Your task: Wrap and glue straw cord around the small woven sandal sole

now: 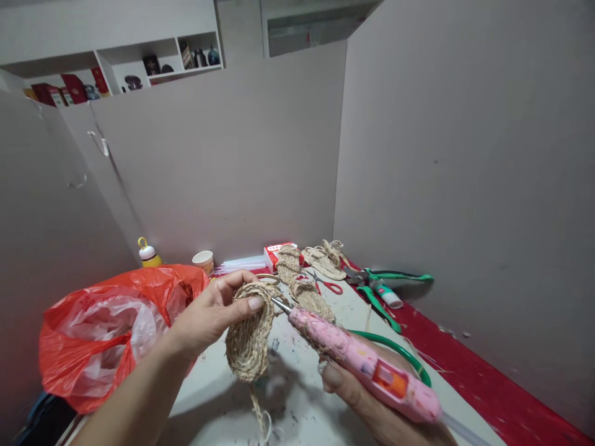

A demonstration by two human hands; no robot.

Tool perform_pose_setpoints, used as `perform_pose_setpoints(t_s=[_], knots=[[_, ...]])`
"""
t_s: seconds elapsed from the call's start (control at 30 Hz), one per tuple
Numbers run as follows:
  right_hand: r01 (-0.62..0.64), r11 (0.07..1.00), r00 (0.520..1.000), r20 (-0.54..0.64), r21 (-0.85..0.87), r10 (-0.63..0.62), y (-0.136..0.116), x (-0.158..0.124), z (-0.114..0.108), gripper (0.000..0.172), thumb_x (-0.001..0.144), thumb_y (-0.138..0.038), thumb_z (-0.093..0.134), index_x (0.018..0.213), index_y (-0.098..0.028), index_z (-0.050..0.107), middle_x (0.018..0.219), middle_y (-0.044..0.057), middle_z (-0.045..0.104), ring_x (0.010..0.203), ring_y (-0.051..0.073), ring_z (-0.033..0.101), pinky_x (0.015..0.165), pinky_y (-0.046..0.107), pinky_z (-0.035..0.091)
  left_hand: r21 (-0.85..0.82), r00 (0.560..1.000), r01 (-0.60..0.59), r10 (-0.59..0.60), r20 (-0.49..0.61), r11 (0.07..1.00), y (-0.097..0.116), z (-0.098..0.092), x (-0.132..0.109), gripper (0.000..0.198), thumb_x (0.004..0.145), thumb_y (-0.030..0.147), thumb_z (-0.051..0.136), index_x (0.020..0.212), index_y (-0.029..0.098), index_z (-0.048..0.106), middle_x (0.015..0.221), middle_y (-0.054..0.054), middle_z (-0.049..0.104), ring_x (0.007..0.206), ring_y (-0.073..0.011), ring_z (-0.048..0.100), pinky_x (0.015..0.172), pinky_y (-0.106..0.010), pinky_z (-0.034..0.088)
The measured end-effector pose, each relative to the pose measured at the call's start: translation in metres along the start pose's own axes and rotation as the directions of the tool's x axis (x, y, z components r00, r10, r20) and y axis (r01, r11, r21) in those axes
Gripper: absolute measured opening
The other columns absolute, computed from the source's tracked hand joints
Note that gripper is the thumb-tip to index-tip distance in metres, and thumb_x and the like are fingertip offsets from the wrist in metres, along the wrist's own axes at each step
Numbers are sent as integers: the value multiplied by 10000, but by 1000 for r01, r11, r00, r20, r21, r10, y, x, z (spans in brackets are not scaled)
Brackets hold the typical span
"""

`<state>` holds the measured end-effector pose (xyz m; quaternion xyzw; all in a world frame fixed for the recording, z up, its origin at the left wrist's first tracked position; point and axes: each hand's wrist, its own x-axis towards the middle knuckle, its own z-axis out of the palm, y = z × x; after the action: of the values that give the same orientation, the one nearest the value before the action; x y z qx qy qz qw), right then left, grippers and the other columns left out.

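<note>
My left hand (227,303) grips a small woven straw sole (248,347) near its upper end, thumb on the near face. A loose straw strand hangs from the sole's lower end. In my right hand (357,396) is a pink hot glue gun (344,341), its metal nozzle at the sole's upper right edge. A clear glue stick sticks out of the gun's rear. Beyond the sole lie a straw slipper (312,298), another slipper (289,263) and a pair of red-handled scissors (332,287).
A red plastic bag (121,279) bulges at the left, before a yellow bottle (149,255) and a paper cup (203,261). Green-handled pliers (400,275) and a white-and-green tube (388,294) lie at the right, near the wall. Clear glue sticks (244,263) lie at the back.
</note>
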<state>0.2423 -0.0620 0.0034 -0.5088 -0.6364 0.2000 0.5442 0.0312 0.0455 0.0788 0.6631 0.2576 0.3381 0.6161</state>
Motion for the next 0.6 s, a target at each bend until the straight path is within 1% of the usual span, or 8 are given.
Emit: perform_pose_setpoints(t_s=[0.1,0.2,0.3,0.37,0.5,0.6], knots=[[2,1000,1000,-26,-17,-2,-1,-1,0,387,822,-404,637,1201,-341,686,1090,47,756,1042,307,698,845,414,615,-4,1000,-7,7,3,1000,0,0,0,231,792,313,747,913,187,596,826,-2,607,738,-92,522,697,-221,414],[-22,999,999,-41,-28,21,-3,-2,0,374,820,-400,635,1180,-326,700,1054,51,764,1017,301,709,811,398,629,-10,1000,-16,16,0,1000,1,0,-1,223,795,307,746,907,182,600,814,6,591,729,-84,518,692,-211,409],[-17,999,999,-32,-29,16,-3,-3,1,356,820,-389,637,1161,-316,713,1018,49,771,987,300,720,783,391,638,-19,1000,-16,16,-6,1000,1,0,-1,213,802,302,739,914,183,603,809,9,582,721,-82,517,686,-209,406],[-12,1000,1000,-26,-23,11,-4,-2,1,347,827,-385,634,1155,-309,717,995,52,774,987,305,719,793,403,634,-25,1000,-12,11,-10,1000,0,-1,-1,215,803,307,738,914,183,602,806,9,582,716,-84,519,681,-211,404],[-3,1000,1000,-14,-4,3,-8,0,0,363,844,-392,616,1187,-310,701,983,59,778,1064,312,689,841,411,616,-16,1000,-12,12,-17,1000,0,-1,-1,226,807,318,733,920,178,597,816,6,585,728,-88,525,694,-216,402],[-7,1000,999,35,12,7,-9,2,0,401,867,-410,583,1253,-328,655,1023,53,772,1140,299,649,816,365,627,-6,1000,-21,21,-18,1000,1,-1,-1,210,819,312,720,917,175,595,805,12,577,716,-81,514,688,-211,396]])
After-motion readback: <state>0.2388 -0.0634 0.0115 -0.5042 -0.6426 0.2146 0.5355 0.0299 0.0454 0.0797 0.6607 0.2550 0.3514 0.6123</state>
